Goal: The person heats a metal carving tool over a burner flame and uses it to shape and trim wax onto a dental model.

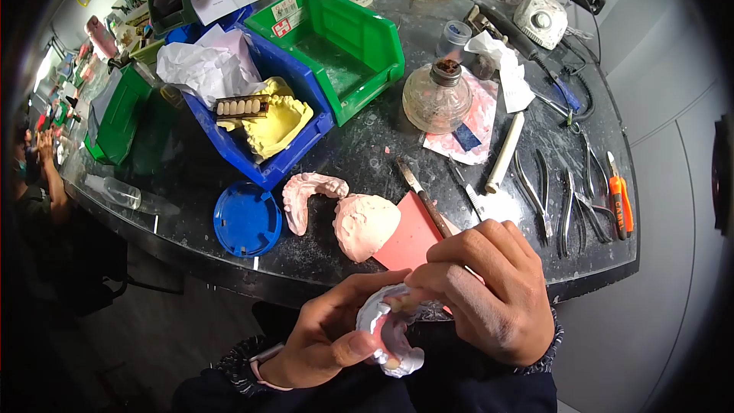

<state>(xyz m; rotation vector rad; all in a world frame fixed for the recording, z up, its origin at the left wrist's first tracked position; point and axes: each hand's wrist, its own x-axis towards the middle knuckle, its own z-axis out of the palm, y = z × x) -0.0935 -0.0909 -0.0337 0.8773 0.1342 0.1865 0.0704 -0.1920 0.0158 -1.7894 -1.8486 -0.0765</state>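
A white dental cast (374, 313) with pink wax on its inner side is held over my lap, just off the table's front edge. My left hand (323, 333) grips it from the left, the thumb on its lower part and the fingers behind. At its upper right, my right hand (489, 291) has its fingers bent and pressed together against the rim; anything small between them is hidden. Beyond my hands lie a rounded pink plaster piece (367, 227), a horseshoe-shaped pink cast (307, 197), a pink wax sheet (409, 239) and a wax knife (424, 199).
A blue bin (294, 154) holds a yellow cast and paper. Behind stands a green bin (367, 92). A glass burner (438, 99) is at the centre back, pliers (569, 214) at the right, a blue lid (247, 219) at the left. Another person's arm (52, 176) shows far left.
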